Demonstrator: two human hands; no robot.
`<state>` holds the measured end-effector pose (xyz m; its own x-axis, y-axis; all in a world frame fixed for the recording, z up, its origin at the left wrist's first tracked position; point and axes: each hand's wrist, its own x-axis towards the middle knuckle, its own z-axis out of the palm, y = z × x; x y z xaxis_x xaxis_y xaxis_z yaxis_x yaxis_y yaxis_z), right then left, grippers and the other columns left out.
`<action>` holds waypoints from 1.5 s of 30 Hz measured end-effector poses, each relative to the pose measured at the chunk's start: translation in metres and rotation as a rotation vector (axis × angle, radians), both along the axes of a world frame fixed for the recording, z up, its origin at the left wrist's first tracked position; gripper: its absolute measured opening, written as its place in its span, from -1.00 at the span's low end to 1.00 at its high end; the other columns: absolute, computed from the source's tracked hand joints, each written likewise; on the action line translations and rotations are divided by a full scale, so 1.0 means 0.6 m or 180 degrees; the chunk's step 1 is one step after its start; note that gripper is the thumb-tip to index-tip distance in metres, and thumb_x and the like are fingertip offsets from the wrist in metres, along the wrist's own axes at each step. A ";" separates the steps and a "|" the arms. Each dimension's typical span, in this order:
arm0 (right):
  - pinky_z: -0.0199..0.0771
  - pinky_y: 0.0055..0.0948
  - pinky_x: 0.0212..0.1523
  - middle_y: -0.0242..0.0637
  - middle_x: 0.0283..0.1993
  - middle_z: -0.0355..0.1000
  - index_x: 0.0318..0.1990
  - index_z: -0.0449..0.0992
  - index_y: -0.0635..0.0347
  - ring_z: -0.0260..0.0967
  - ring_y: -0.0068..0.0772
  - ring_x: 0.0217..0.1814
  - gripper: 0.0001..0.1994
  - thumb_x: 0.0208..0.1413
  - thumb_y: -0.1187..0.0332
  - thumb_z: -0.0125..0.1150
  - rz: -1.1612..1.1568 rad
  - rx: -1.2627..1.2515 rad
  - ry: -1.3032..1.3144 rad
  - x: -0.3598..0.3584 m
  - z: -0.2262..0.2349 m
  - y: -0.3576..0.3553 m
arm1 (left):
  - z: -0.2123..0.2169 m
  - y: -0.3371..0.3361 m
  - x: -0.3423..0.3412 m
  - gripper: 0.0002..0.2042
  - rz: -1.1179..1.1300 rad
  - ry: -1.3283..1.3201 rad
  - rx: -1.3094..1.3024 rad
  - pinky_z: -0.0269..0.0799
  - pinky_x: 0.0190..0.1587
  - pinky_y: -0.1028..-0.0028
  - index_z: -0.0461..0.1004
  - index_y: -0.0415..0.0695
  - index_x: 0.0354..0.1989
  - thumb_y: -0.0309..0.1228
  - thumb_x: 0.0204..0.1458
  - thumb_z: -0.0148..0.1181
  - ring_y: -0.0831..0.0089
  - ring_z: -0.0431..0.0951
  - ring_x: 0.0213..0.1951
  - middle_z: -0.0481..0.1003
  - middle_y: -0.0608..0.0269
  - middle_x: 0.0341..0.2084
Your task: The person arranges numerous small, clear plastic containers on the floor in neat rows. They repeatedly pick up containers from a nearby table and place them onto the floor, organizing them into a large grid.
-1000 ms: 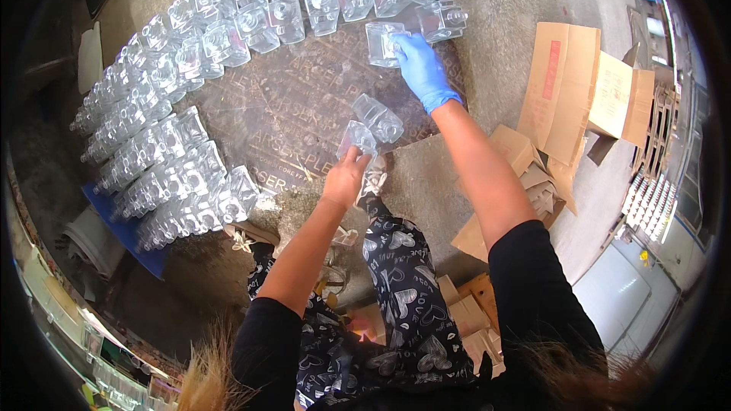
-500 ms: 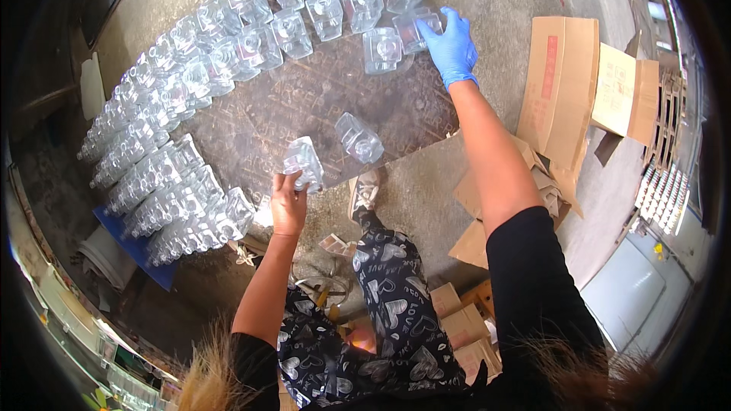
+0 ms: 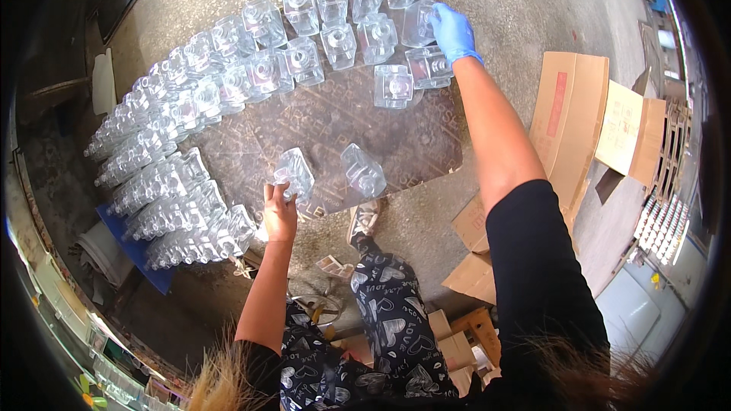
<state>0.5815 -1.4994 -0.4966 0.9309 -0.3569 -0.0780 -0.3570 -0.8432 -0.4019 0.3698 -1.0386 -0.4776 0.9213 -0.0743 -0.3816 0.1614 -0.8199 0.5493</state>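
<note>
My left hand (image 3: 280, 211), bare, has its fingers closed around the near end of a clear square bottle (image 3: 295, 173) by the board's front edge. To its right, a second clear bottle (image 3: 363, 170) lies tilted on the dark printed board (image 3: 324, 114), apart from both hands. At the far right corner my right hand (image 3: 455, 33), in a blue glove, grips another clear square bottle (image 3: 418, 24). Just nearer than it are two more bottles: one beside the wrist (image 3: 430, 67) and one to its left (image 3: 394, 87).
Rows of similar clear bottles (image 3: 263, 70) curve along the far and left sides of the board. Cardboard boxes (image 3: 567, 110) lie open on the right, with smaller flaps (image 3: 474, 275) below. A blue sheet (image 3: 133, 247) shows under the left rows. My shoe (image 3: 365, 221) is near the board's front edge.
My right hand has left the bottle at the right end of the near row and is on the one farther back. The left hand keeps its bottle, now more over the board. The view has shifted.
</note>
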 end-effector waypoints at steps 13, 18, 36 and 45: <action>0.46 -0.10 -0.04 -0.06 -0.12 0.51 0.02 0.49 -0.05 0.45 0.05 -0.05 -0.72 0.15 0.24 0.09 0.0211 0.0019 -0.0041 0.020 0.021 0.002 | 0.001 0.005 0.003 -0.68 -0.0121 0.0097 0.0098 0.42 -0.34 0.15 0.43 -0.15 -0.09 -0.57 -0.06 0.27 -0.03 0.50 -0.35 0.36 0.01 -0.24; 0.44 -0.11 -0.02 -0.06 0.01 0.47 0.14 0.41 -0.04 0.44 0.10 0.00 -0.53 0.10 0.04 0.20 -0.0218 -0.0291 -0.0310 -0.006 0.024 0.013 | 0.000 0.005 0.003 -0.69 -0.0111 -0.0046 0.0047 0.41 -0.38 0.24 0.47 -0.19 -0.12 -0.56 -0.08 0.32 0.09 0.47 -0.44 0.37 0.06 -0.30; 0.47 -0.11 -0.10 -0.07 0.00 0.43 0.13 0.35 0.01 0.44 0.04 -0.03 -0.36 -0.06 -0.09 0.34 0.0075 -0.0396 0.0113 -0.197 0.084 0.132 | 0.004 0.021 0.011 -0.70 -0.0133 0.0179 -0.0153 0.43 -0.37 0.26 0.46 -0.18 -0.11 -0.56 -0.06 0.28 0.13 0.52 -0.43 0.38 0.03 -0.26; 0.47 -0.12 -0.28 -0.19 -0.30 0.53 -0.11 0.42 0.07 0.50 -0.05 -0.23 -0.78 0.15 0.24 0.16 0.0487 0.0060 0.0215 -0.189 0.017 0.194 | 0.044 -0.052 0.098 -0.69 -0.0201 -0.0441 -0.0476 0.37 -0.45 0.39 0.51 -0.22 -0.16 -0.55 -0.13 0.37 0.36 0.40 -0.56 0.36 0.15 -0.43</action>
